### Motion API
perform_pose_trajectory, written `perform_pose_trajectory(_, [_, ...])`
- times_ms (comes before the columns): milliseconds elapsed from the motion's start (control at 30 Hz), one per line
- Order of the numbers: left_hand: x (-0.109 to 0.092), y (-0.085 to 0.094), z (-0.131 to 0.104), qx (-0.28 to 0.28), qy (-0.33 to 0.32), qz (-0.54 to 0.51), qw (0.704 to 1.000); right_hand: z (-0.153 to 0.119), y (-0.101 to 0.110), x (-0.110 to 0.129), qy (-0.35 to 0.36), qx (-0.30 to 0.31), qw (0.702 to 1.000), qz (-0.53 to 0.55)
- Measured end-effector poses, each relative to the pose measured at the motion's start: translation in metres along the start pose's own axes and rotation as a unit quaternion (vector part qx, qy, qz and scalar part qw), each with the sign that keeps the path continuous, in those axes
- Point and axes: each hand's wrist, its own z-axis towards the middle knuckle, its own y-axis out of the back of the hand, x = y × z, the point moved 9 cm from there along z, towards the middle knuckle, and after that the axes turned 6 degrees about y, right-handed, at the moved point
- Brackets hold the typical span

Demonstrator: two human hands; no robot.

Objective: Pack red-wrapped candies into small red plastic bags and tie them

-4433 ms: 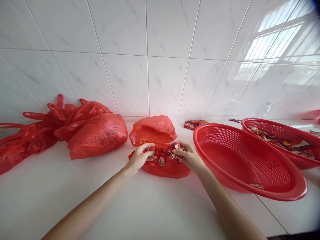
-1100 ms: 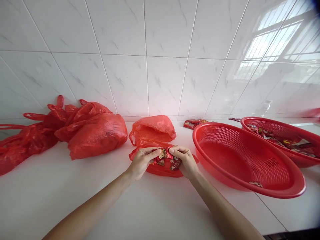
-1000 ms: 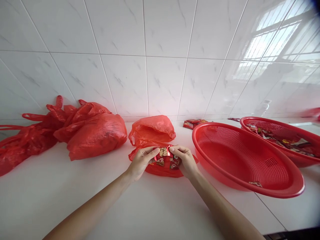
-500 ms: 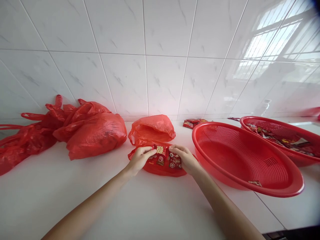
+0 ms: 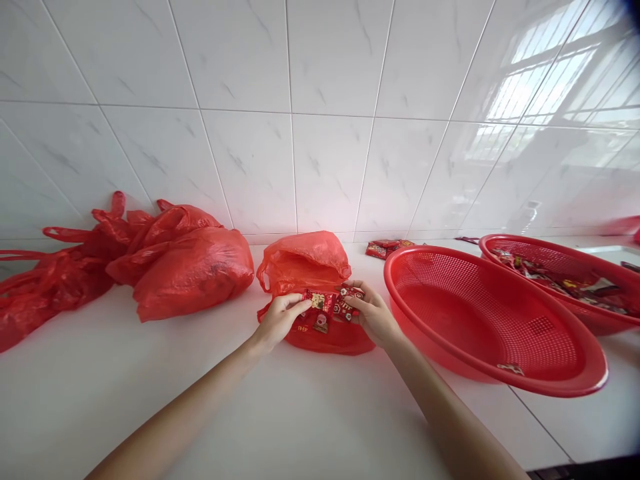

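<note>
Pinched in my left hand (image 5: 281,319) is a small red candy packet (image 5: 318,301) with a pale printed patch. My right hand (image 5: 374,315) grips a darker red candy packet (image 5: 347,301) with white print, its edge close to the first one. Both hands are over the mouth of an open red plastic bag (image 5: 330,341) lying on the counter. Below the packets, another wrapped piece (image 5: 321,324) shows against the bag. The back part of the bag (image 5: 310,253) stands puffed up toward the wall.
Tied, filled red bags (image 5: 195,273) sit at the left. To the right stands a red plastic basket (image 5: 440,320) with a small wrapper (image 5: 510,368) inside. Beyond it, another red basket (image 5: 615,280) holds many packets. Several red packets (image 5: 387,247) lie by the tiled wall.
My right hand has picked up the darker packet from the bag and tilted it near the left one. The left hand stays almost in place, still holding its packet.
</note>
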Motion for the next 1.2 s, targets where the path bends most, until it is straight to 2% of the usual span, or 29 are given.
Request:
perform_pose_trajectory(100, [0.002, -0.004, -0.002, 0.016, 0.023, -0.007, 1.0, -0.003, -0.005, 0.0, -0.001, 0.013, 1.0, -0.024])
perform_pose_trajectory(200, [-0.001, -0.004, -0.003, 0.017, 0.014, -0.022, 1.0, -0.005, -0.006, 0.0, -0.005, 0.016, 0.998, -0.057])
perform_pose_trajectory(367, [-0.005, -0.01, -0.006, 0.033, 0.004, -0.037, 0.999, -0.009, -0.017, 0.001, -0.014, 0.053, 0.997, -0.052])
perform_pose_trajectory(533, [-0.005, -0.015, -0.006, 0.053, -0.01, -0.004, 0.999, -0.009, -0.015, 0.006, 0.003, 0.033, 0.995, -0.092])
perform_pose_trajectory(700, [0.009, 0.001, 0.002, -0.021, -0.014, 0.034, 0.999, -0.005, -0.007, 0.007, 0.026, 0.034, 0.976, -0.214])
perform_pose_trajectory(833, [0.02, 0.002, 0.007, -0.015, -0.012, 0.048, 0.999, -0.003, 0.003, 0.014, 0.065, -0.02, 0.955, -0.287])
perform_pose_trajectory(933, [0.017, 0.0, 0.006, -0.004, -0.035, 0.092, 0.995, -0.004, 0.004, 0.014, 0.054, -0.034, 0.964, -0.259])
perform_pose_trajectory(1067, [0.009, -0.009, -0.002, 0.015, -0.059, 0.188, 0.98, -0.004, 0.005, 0.008, 0.028, -0.034, 0.986, -0.16])
perform_pose_trajectory(1200, [0.003, -0.026, -0.013, 0.068, -0.078, 0.254, 0.962, -0.002, 0.003, 0.005, 0.032, -0.014, 0.998, -0.057])
